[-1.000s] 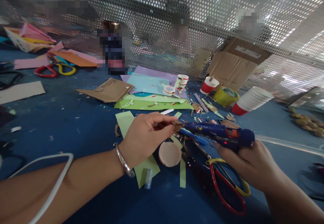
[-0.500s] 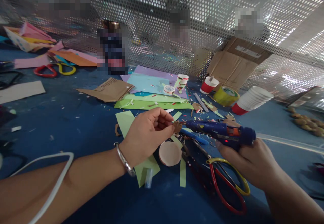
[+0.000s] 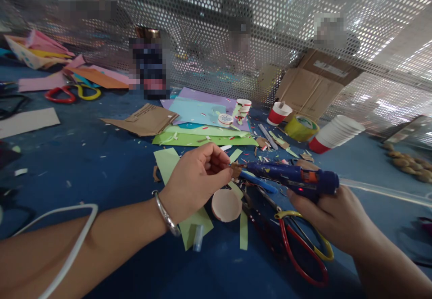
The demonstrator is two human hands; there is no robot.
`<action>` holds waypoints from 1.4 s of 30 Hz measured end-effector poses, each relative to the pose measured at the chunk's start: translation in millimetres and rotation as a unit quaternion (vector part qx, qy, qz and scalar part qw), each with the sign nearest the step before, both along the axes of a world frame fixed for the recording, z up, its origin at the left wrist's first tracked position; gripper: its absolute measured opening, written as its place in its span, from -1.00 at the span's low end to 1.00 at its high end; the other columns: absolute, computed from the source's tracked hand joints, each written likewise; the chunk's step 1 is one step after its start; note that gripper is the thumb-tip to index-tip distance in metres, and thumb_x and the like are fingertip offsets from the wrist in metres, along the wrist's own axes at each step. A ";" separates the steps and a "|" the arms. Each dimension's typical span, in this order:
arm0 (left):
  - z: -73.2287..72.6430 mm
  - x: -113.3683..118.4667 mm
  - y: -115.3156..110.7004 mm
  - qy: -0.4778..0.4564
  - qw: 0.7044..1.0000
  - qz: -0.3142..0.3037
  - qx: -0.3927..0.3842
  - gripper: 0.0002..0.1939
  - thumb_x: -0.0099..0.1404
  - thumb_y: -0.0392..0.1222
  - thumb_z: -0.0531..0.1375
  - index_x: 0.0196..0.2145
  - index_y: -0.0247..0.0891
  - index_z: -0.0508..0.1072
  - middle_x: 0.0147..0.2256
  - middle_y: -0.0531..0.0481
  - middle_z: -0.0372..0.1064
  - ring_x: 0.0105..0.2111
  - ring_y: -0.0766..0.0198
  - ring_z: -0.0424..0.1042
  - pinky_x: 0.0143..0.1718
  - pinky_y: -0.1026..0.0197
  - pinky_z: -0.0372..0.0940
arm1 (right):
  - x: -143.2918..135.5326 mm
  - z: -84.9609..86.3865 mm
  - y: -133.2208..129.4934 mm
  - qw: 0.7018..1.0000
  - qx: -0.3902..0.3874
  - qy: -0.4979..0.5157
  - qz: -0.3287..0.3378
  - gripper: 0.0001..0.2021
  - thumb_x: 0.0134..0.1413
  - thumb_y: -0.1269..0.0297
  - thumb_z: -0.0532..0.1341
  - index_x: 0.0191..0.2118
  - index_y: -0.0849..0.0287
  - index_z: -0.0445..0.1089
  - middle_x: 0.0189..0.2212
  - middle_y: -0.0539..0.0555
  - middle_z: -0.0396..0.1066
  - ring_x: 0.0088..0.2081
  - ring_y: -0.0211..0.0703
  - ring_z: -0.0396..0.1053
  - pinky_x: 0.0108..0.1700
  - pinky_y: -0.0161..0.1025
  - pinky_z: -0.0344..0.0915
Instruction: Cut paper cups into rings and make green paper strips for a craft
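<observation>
My left hand (image 3: 199, 177) pinches a small piece of brown cardboard (image 3: 236, 169) between thumb and fingertips. In my right hand (image 3: 337, 222) is a dark blue hot glue gun (image 3: 290, 175), its red light lit and a long clear glue stick (image 3: 381, 192) coming out of the back. The gun's nozzle meets the cardboard piece or is just beside it. Below my left fingers lies a round, pale cup-like piece (image 3: 227, 205). Scissors (image 3: 303, 245) with red and yellow handles lie under my right hand. A blue pen-like stick (image 3: 259, 182) sits beneath the gun.
Light green paper strips (image 3: 194, 227) and scraps surround my hands. Farther back are coloured sheets (image 3: 199, 110), folded cardboard (image 3: 145, 120), yellow tape (image 3: 301, 128), a red-and-white cup (image 3: 279, 113) and stacked paper cups (image 3: 337, 132). A white cable (image 3: 72, 245) crosses my left forearm. Perforated metal mesh (image 3: 202, 42) stands behind.
The glue gun and my right hand have shifted very slightly left. My left hand stays almost still with the cardboard piece at the nozzle.
</observation>
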State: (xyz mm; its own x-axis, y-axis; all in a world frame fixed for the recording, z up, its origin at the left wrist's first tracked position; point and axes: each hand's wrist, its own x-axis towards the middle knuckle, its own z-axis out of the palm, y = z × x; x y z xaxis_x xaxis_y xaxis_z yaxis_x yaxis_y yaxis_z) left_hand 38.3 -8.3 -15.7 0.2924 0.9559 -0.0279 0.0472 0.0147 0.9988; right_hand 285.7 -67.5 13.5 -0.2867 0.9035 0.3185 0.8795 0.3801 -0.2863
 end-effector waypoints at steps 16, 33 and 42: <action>0.8 0.6 1.3 -0.001 1.000 0.013 0.004 -0.83 0.10 -0.29 0.31 -0.37 -0.25 0.37 -0.45 0.07 0.44 -0.46 0.32 0.45 -0.42 0.28 0.36 | -3.4 2.3 0.2 0.999 0.016 -0.004 0.037 -0.80 0.10 0.41 0.10 -0.48 0.02 0.13 -0.45 -0.01 0.41 -0.49 -0.13 0.39 -0.43 -0.26 0.36; -2.5 -0.4 4.0 -0.059 0.997 0.042 0.001 -0.83 0.12 -0.26 0.35 -0.39 -0.25 0.41 -0.49 0.10 0.43 -0.48 0.37 0.44 -0.41 0.31 0.35 | 6.9 -2.3 -0.5 0.996 -0.072 0.050 -0.027 -0.79 0.16 0.27 0.14 -0.50 0.09 0.26 -0.53 -0.02 0.37 -0.50 -0.16 0.30 -0.41 -0.26 0.30; -5.6 2.1 5.2 -0.142 0.985 0.063 -0.073 -0.82 0.14 -0.27 0.38 -0.38 -0.27 0.42 -0.47 0.06 0.49 -0.45 0.37 0.48 -0.37 0.32 0.36 | 45.0 4.9 19.9 0.917 -0.191 0.313 -0.156 -0.57 0.13 0.02 0.25 -0.64 0.16 0.28 -0.68 -0.02 0.27 -0.60 -0.33 0.18 -0.54 -0.36 0.15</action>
State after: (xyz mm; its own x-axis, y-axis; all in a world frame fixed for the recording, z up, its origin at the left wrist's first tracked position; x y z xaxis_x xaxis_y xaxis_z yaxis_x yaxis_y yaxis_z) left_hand 40.4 -3.1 -21.3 0.1866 0.9772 -0.1018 -0.2444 0.1465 0.9585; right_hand 330.7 -47.6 18.4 0.1364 0.9903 -0.0251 0.5469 -0.0964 -0.8317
